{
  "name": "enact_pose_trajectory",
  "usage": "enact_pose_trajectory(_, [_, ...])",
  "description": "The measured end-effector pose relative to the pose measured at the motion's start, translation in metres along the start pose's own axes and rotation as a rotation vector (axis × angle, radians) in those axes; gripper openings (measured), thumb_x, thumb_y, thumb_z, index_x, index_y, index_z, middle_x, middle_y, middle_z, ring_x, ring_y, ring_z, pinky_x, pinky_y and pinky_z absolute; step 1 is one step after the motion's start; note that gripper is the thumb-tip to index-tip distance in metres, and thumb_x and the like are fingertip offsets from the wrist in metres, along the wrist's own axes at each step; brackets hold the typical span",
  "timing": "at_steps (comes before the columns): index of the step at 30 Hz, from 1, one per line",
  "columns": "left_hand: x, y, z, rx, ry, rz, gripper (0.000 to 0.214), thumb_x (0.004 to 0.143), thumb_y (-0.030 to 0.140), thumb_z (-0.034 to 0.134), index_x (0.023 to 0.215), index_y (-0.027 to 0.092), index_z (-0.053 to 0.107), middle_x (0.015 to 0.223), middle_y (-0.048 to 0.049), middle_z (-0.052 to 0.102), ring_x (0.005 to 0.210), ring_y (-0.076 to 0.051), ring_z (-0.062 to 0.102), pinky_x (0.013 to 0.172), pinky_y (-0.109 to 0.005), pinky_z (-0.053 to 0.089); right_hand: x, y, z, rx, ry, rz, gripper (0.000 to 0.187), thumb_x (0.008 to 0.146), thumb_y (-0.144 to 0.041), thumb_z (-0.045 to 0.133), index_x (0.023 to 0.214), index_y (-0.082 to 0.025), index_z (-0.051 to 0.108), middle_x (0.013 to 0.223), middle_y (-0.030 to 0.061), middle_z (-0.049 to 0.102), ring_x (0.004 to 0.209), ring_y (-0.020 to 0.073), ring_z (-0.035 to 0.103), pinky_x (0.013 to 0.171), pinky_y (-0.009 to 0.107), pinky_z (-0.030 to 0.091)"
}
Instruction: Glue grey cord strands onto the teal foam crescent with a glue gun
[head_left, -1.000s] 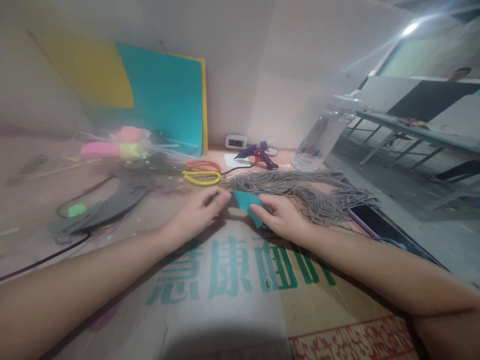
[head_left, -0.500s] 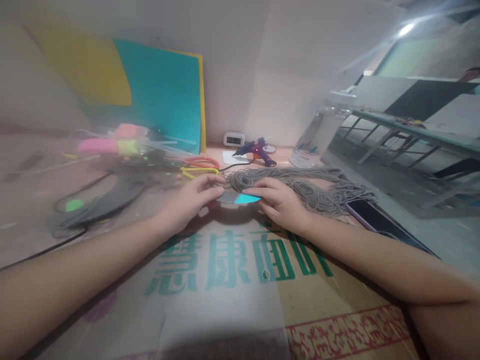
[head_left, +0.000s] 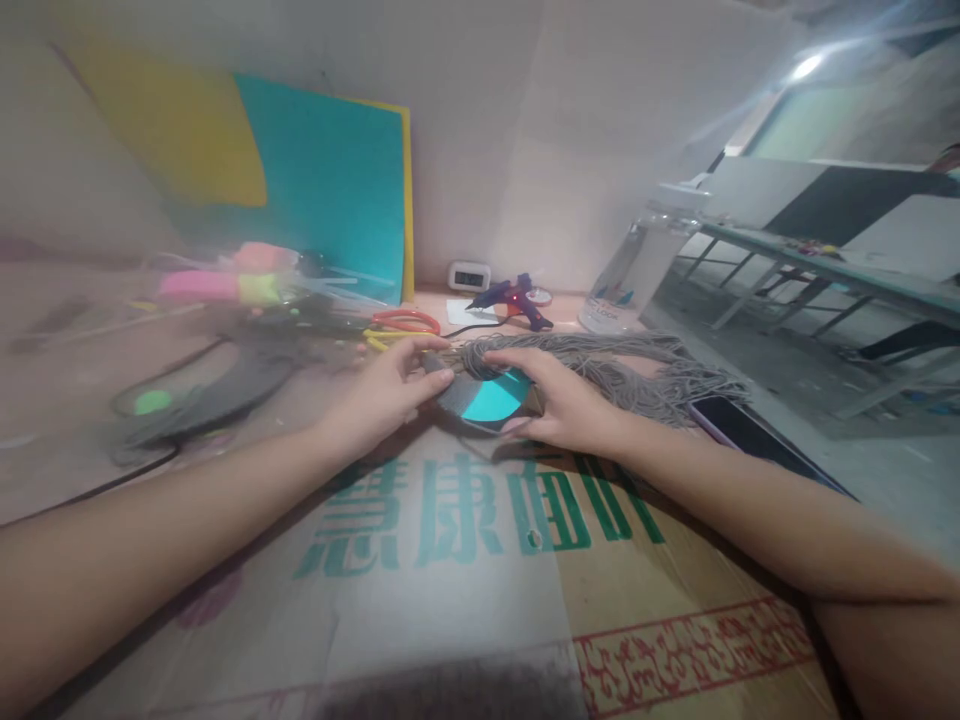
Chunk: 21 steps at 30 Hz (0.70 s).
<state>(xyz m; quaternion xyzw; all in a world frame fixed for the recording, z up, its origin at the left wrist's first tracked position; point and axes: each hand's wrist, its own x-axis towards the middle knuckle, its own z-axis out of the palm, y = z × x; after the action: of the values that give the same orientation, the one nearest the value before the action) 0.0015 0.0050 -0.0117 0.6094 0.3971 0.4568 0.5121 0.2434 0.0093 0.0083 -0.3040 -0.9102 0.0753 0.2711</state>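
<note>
The whole bench is being covered by a flattened cardboard sheet (head_left: 465, 620). It is being read here: large green Chinese characters (head_left: 457, 515), the second one 康, the last one cut off by the right wrist, and a red ornamental band (head_left: 697, 650) printed below. At the back wall, a teal sheet (head_left: 330, 190) is being propped upright over a yellow sheet (head_left: 165, 140). A grey cord bundle (head_left: 622, 365) is being trailed across the cardboard towards the right. The label on the clear bottle (head_left: 630, 275) behind it is being blurred past reading.

Centre stage, the teal piece (head_left: 491, 400) is being held just above the cardboard. Its left end is being pinched by the left hand (head_left: 390, 395) and its right end is being clamped by the right hand (head_left: 559, 400), fingers over, thumb under, against the cord's end. Behind, scissors (head_left: 397, 325), a blue glue gun (head_left: 514, 300) and a small clock (head_left: 469, 276) with unreadable digits are being left alone.
</note>
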Motion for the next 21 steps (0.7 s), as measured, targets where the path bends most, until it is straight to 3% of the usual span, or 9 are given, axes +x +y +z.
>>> enact_pose_trajectory(4, [0.001, -0.001, -0.001, 0.143, 0.025, 0.036, 0.042, 0.082, 0.039, 0.066, 0.118, 0.02, 0.055, 0.076, 0.0026, 0.057, 0.064, -0.012, 0.054, 0.057, -0.021, 0.041, 0.007, -0.009, -0.032, 0.023, -0.075, -0.053, 0.074, 0.075, -0.048, 0.074, 0.14, -0.025, 0.044, 0.143, 0.0125, 0.05, 0.135, 0.0298, 0.043, 0.112, 0.051, 0.033])
enact_pose_trajectory(8, [0.003, -0.007, -0.002, 0.217, 0.013, 0.05, 0.042, 0.084, 0.04, 0.063, 0.119, 0.019, 0.054, 0.084, 0.0005, 0.062, 0.067, -0.012, 0.056, 0.06, -0.023, 0.043, 0.011, -0.013, -0.067, 0.066, -0.332, -0.031, 0.055, 0.087, -0.036, 0.063, 0.139, -0.026, 0.047, 0.145, 0.0067, 0.049, 0.134, 0.023, 0.045, 0.111, 0.042, 0.037])
enact_pose_trajectory(11, [0.004, -0.01, -0.002, 0.24, -0.007, 0.08, 0.039, 0.084, 0.04, 0.063, 0.117, 0.02, 0.055, 0.09, -0.0011, 0.063, 0.071, -0.013, 0.058, 0.062, -0.024, 0.044, 0.011, -0.001, -0.077, -0.017, -0.239, 0.064, 0.041, 0.089, -0.032, 0.06, 0.129, -0.027, 0.057, 0.135, 0.0055, 0.059, 0.126, 0.0233, 0.053, 0.108, 0.043, 0.04])
enact_pose_trajectory(14, [0.002, -0.006, 0.0, 0.271, -0.021, 0.052, 0.038, 0.085, 0.04, 0.062, 0.116, 0.019, 0.054, 0.072, 0.003, 0.057, 0.061, -0.012, 0.056, 0.055, -0.022, 0.041, 0.014, 0.023, -0.071, -0.199, -0.062, 0.242, 0.032, 0.088, -0.029, 0.059, 0.119, -0.021, 0.064, 0.126, 0.0101, 0.064, 0.118, 0.0273, 0.058, 0.103, 0.047, 0.042])
enact_pose_trajectory(18, [-0.001, 0.002, 0.002, 0.255, -0.047, -0.027, 0.038, 0.085, 0.038, 0.06, 0.116, 0.018, 0.052, 0.058, 0.007, 0.048, 0.052, -0.011, 0.052, 0.049, -0.02, 0.037, 0.029, 0.06, -0.059, -0.276, -0.036, 0.549, 0.042, 0.085, -0.032, 0.062, 0.123, -0.013, 0.061, 0.119, 0.0165, 0.067, 0.106, 0.0279, 0.063, 0.091, 0.042, 0.048])
enact_pose_trajectory(21, [-0.001, 0.0, 0.002, 0.211, -0.054, -0.038, 0.035, 0.085, 0.039, 0.061, 0.112, 0.018, 0.052, 0.062, 0.0063, 0.049, 0.054, -0.011, 0.053, 0.049, -0.02, 0.037, 0.046, 0.083, -0.052, -0.228, 0.006, 0.665, 0.046, 0.087, -0.029, 0.058, 0.131, -0.014, 0.056, 0.119, 0.0145, 0.067, 0.096, 0.0222, 0.066, 0.082, 0.033, 0.051])
